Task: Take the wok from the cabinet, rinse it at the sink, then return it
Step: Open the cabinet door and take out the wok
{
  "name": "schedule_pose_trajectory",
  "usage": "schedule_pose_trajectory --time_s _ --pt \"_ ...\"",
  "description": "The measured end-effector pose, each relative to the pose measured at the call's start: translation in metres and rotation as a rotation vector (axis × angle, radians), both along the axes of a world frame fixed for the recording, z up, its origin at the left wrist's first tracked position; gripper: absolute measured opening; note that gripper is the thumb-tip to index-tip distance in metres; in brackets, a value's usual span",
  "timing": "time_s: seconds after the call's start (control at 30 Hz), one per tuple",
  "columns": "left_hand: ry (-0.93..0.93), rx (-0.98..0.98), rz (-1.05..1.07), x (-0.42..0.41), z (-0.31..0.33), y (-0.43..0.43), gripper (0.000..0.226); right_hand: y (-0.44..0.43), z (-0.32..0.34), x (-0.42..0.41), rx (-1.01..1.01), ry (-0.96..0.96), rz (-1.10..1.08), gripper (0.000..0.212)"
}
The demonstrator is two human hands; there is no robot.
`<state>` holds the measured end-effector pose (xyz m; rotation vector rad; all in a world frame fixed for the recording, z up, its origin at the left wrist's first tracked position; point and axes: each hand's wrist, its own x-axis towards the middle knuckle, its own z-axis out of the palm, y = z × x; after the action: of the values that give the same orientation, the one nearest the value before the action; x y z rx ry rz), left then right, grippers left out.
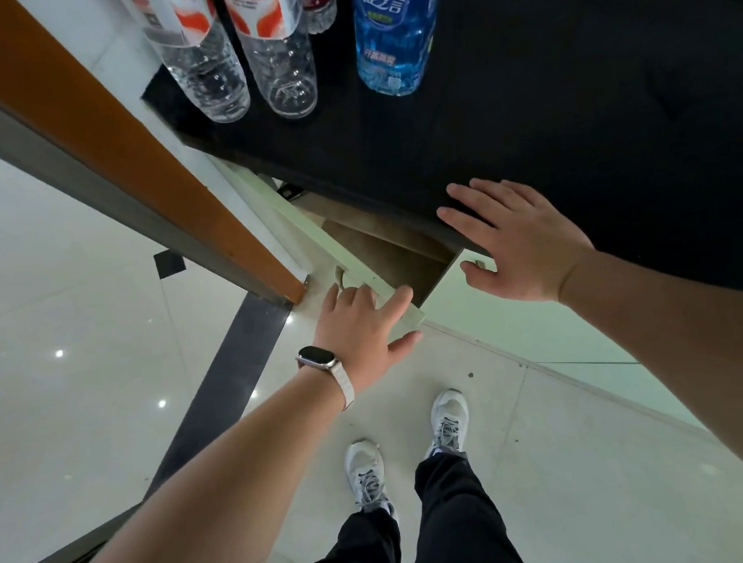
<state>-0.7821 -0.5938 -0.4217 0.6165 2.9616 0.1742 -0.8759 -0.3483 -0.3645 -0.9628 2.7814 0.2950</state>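
Note:
The pale cabinet door [311,237] under the black countertop [548,105] stands swung open towards me. My left hand [355,323], with a watch on its wrist, grips the door's outer edge, fingers over the top and thumb on the near side. My right hand [520,244] lies flat with fingers spread on the countertop's front edge, holding nothing. Inside the opening I see only a brown wooden shelf [385,252]. No wok is in view.
Two clear water bottles [198,57] [279,54] and a blue bottle [395,29] stand at the counter's left end. An orange-and-grey door frame [97,139] runs diagonally on the left, close to the open door. My feet [365,468] stand on pale floor tiles.

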Motion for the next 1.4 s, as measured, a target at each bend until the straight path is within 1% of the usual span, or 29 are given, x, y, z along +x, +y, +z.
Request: schedule_pose_trajectory --time_s 0.07,0.13,0.23,0.4,0.5,0.63,0.7,0.87,1.0,1.13,1.27,1.4 --pt "0.067 0.001 0.081 0.007 0.001 0.007 0.052 0.001 0.0 0.0 0.0 0.0 0.0 0.071" --pt "0.168 0.025 0.133 0.012 0.001 0.013 0.048 0.001 0.0 -0.001 0.002 0.006 0.001 0.072" --pt "0.26 0.071 0.082 0.01 0.003 0.014 0.037 0.001 -0.001 -0.001 -0.004 0.018 0.008 0.071" --pt "0.165 0.114 -0.121 -0.001 0.013 0.006 0.029 0.001 -0.002 0.0 -0.029 0.031 0.016 0.07" --pt "0.088 0.104 -0.144 -0.006 0.019 0.004 0.031 0.001 -0.004 0.0 -0.036 0.036 0.017 0.069" --pt "0.101 0.124 -0.162 0.0 0.016 -0.004 0.032 0.003 -0.003 0.0 -0.044 0.042 0.023 0.068" --pt "0.098 0.102 -0.181 0.007 0.013 -0.013 0.033 0.001 -0.001 0.0 -0.05 0.032 0.026 0.068" --pt "0.11 0.095 -0.291 0.033 0.003 -0.06 0.03 -0.001 0.001 0.002 -0.064 0.016 0.027 0.068" --pt "0.069 0.079 -0.343 0.052 0.004 -0.102 0.03 -0.001 -0.002 0.002 -0.061 0.03 0.025 0.069" --pt "0.05 0.056 -0.36 0.066 0.007 -0.141 0.029 0.001 -0.003 0.003 -0.057 0.049 0.021 0.069" --pt "0.029 -0.017 -0.386 0.075 0.014 -0.183 0.033 -0.001 -0.004 0.003 -0.047 0.066 0.018 0.069" --pt "0.029 -0.081 -0.358 0.081 0.022 -0.214 0.03 0.0 -0.006 0.003 -0.077 0.074 0.01 0.069"
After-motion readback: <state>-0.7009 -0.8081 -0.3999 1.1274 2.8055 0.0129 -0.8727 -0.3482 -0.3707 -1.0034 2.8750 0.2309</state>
